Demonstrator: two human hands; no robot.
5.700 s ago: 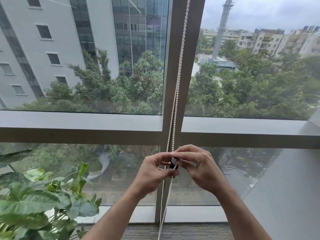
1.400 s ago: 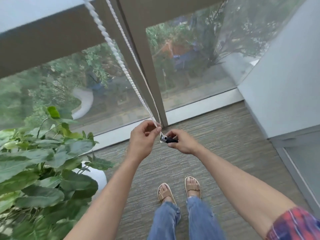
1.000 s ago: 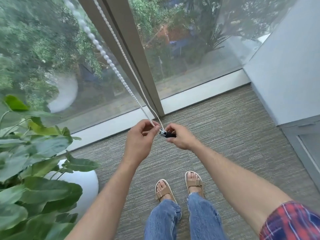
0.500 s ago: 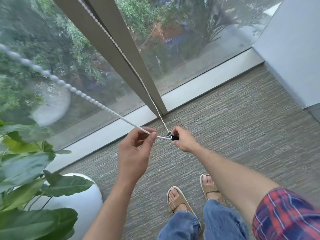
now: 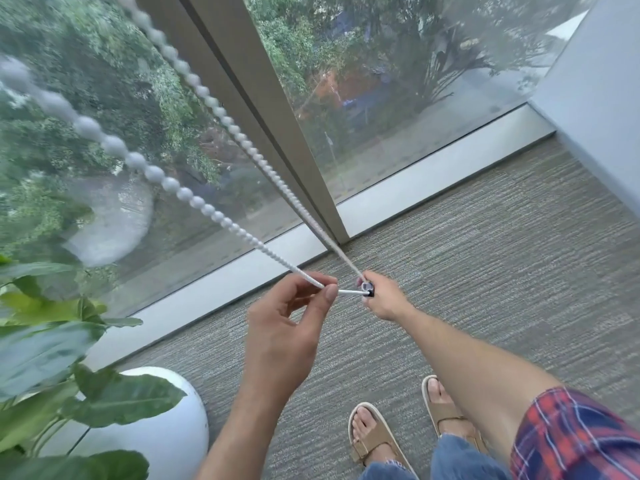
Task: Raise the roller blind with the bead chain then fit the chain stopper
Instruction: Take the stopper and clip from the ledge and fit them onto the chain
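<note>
While I look straight down past my plaid sleeve (image 5: 575, 441) and my sandalled feet (image 5: 408, 431) on the grey carpet (image 5: 485, 289), my left hand (image 5: 284, 337) is nearest to me, thumb and forefinger closed in a pinch on the bead chain (image 5: 194, 199), the other fingers loosely curled below. I hold it there, I judge, to keep the short run between my hands taut so the beads sit still. Just beyond, my right hand (image 5: 381, 299) is closed around the chain stopper (image 5: 367, 289), a small dark piece with a pale ring, at the very bottom of the loop where the two strands meet. Whether it has snapped shut on the beads is too small to tell. From my fingers both strands climb away toward the window mullion (image 5: 263, 109), so the blind itself is out of sight overhead. A leafy plant (image 5: 52, 341) in a white round pot (image 5: 162, 427) stands to my left, clear of the chain.
</note>
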